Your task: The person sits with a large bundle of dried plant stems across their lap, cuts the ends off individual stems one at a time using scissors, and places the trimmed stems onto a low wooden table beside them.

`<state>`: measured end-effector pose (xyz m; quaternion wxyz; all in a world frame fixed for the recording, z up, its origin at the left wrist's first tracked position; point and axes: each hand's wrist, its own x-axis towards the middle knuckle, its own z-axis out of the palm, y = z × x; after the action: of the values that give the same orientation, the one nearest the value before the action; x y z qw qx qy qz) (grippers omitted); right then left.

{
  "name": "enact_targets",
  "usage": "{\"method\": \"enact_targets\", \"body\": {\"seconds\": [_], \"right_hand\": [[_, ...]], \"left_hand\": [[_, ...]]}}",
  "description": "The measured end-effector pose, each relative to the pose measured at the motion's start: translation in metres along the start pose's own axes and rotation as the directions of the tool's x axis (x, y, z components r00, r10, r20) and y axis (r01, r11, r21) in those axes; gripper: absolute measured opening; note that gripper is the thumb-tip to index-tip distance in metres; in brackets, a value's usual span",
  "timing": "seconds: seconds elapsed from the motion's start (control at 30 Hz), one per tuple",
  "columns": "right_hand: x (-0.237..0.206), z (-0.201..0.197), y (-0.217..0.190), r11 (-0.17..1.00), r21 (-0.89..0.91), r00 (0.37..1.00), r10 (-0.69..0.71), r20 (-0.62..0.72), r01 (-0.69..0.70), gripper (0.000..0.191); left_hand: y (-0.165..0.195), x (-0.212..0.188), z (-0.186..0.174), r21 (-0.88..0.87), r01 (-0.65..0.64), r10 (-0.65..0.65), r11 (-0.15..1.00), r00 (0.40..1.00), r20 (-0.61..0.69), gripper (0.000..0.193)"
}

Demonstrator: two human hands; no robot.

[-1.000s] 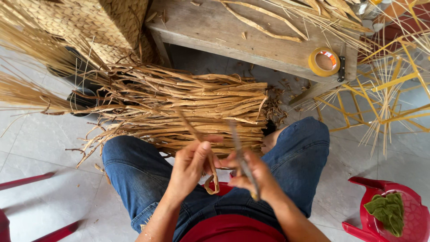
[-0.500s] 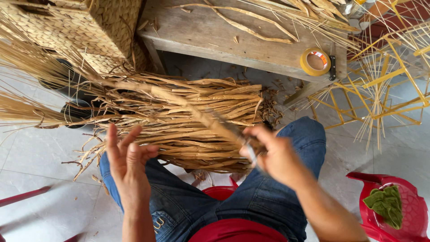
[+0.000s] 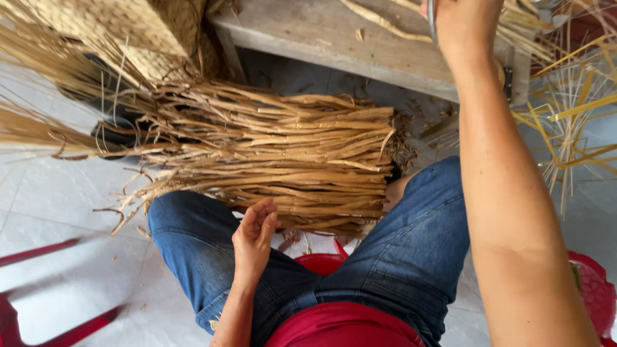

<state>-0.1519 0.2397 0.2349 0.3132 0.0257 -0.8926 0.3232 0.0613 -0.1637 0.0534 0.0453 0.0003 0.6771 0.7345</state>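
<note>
Tiles [image 3: 51, 205], pale and glossy, make up the floor, littered here and there with small dry fibre scraps. On them, across the person's denim-clad knees [image 3: 193, 231], lies a thick bundle of dried reed strips [image 3: 283, 154], tan and curled, its cut ends toward the right and its looser ends fanning out to the left over the floor. Above it runs a weathered grey wooden bench [image 3: 334, 35], with a woven straw basket [image 3: 128, 26] at its left end and a few loose strips on its top. To the right, thin yellow split canes [image 3: 572, 115] stand and splay beside the bench. Red plastic furniture [image 3: 38, 257] shows at the lower left corner, and a red plastic stool [image 3: 598, 289] at the lower right edge.

The left hand [image 3: 254, 241] hovers over the left thigh, just below the bundle, fingers loosely curled, palm empty. The right hand [image 3: 466, 22] is stretched up to the bench at the top edge, partly out of view; it appears closed round a thin grey metal tool [image 3: 431, 22], though the grip itself cannot be seen clearly.
</note>
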Motion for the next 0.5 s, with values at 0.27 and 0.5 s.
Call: {"method": "enact_targets", "body": {"seconds": [0.27, 0.5], "right_hand": [[-0.191, 0.047, -0.018, 0.663, 0.583, 0.879, 0.409, 0.243, -0.47, 0.035], [-0.278, 0.027, 0.008, 0.469, 0.72, 0.743, 0.663, 0.097, -0.512, 0.029]], "left_hand": [[0.016, 0.007, 0.031, 0.646, -0.209, 0.166, 0.734, 0.978, 0.129, 0.013], [0.009, 0.043, 0.078, 0.709, -0.494, 0.382, 0.504, 0.863, 0.329, 0.014]]}}
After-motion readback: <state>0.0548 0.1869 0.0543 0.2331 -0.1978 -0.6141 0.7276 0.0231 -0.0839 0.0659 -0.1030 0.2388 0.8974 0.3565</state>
